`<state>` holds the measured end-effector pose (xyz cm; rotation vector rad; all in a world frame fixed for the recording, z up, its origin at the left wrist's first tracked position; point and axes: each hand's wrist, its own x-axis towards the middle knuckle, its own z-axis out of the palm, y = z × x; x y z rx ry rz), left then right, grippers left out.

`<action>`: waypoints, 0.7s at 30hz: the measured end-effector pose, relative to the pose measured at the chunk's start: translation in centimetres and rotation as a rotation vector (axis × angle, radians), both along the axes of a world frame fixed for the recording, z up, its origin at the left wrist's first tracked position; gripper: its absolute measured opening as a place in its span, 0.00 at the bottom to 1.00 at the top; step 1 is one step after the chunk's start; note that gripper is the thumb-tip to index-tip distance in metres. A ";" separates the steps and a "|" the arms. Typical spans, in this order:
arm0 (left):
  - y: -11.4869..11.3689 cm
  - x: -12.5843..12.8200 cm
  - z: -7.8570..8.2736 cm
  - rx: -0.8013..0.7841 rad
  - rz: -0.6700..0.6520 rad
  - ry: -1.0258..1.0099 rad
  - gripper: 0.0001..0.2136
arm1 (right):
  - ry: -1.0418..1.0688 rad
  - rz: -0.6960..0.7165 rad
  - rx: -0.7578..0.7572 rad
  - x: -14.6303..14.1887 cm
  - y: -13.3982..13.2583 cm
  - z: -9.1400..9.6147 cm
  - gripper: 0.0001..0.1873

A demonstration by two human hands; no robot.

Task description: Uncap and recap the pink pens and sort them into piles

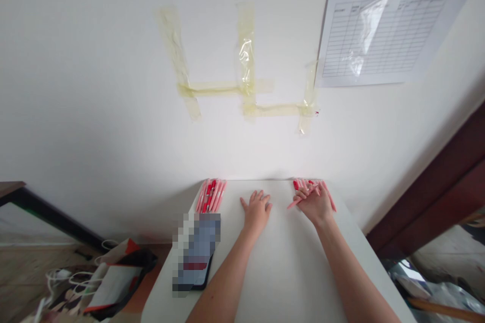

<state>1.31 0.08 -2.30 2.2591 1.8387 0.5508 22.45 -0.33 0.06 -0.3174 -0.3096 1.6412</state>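
Observation:
My left hand (256,208) lies flat on the white table (280,262), fingers spread, holding nothing. My right hand (313,202) is closed around a pink pen (299,201) whose tip sticks out to the left. It rests at the near edge of a pile of several pink pens (303,183) at the table's far right, against the wall. A second bunch of pink and red pens (211,195) lies at the far left of the table, a short way left of my left hand.
A phone, blurred out, (197,255) lies at the table's left edge. On the wall hang strips of yellowed tape (246,60) and a printed grid sheet (382,35). Bags and cables (106,282) sit on the floor at left; a dark wooden door frame (435,186) stands at right.

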 end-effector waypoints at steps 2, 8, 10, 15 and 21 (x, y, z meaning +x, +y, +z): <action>0.0 0.0 -0.1 0.003 -0.002 -0.006 0.16 | 0.003 -0.003 0.010 0.1 -0.1 0.1 0.16; 0.1 0.0 -0.3 0.015 -0.018 -0.016 0.17 | 0.013 -0.008 0.041 0.2 0.1 -0.2 0.12; 0.1 0.0 -0.4 0.021 -0.019 -0.005 0.17 | 0.013 -0.010 0.054 0.2 0.2 -0.3 0.12; 0.1 0.0 -0.5 0.047 -0.023 0.007 0.17 | 0.069 -0.020 0.068 0.2 0.0 -0.2 0.15; 0.1 0.0 -0.6 0.051 -0.026 0.030 0.17 | 0.072 -0.015 0.091 0.1 -0.1 -0.1 0.12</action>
